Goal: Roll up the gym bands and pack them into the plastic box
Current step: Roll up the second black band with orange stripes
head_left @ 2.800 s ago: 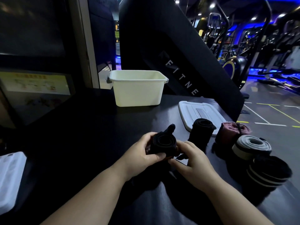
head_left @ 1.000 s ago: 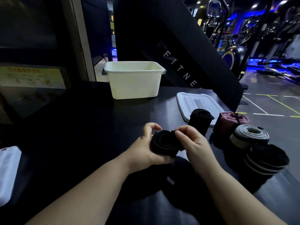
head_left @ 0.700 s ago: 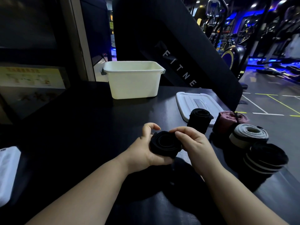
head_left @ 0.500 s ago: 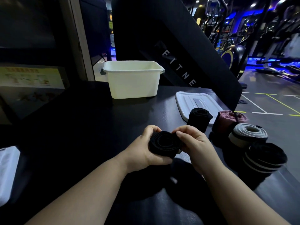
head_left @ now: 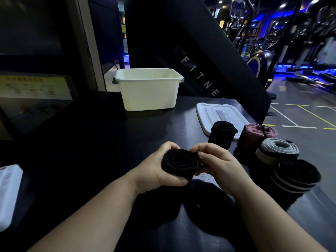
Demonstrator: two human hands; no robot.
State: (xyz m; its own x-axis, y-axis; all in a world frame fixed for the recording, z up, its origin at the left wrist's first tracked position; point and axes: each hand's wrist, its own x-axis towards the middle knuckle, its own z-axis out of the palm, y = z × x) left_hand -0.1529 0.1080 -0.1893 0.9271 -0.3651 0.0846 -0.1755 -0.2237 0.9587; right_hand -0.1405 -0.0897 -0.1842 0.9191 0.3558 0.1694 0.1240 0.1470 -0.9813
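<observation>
left hand [head_left: 154, 171], right hand [head_left: 218, 164] gripping rolled black band [head_left: 179, 161]
plastic box [head_left: 149, 95] standing beyond it, lid [head_left: 218, 111] and grey roll [head_left: 278, 150] lying to its right

Black table [head_left: 87, 142]: box [head_left: 149, 93], lid [head_left: 214, 113], rolled bands [head_left: 278, 151]

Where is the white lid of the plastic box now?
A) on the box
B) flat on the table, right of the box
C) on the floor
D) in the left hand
B: the white lid lies flat on the table, right of the open plastic box.
</observation>
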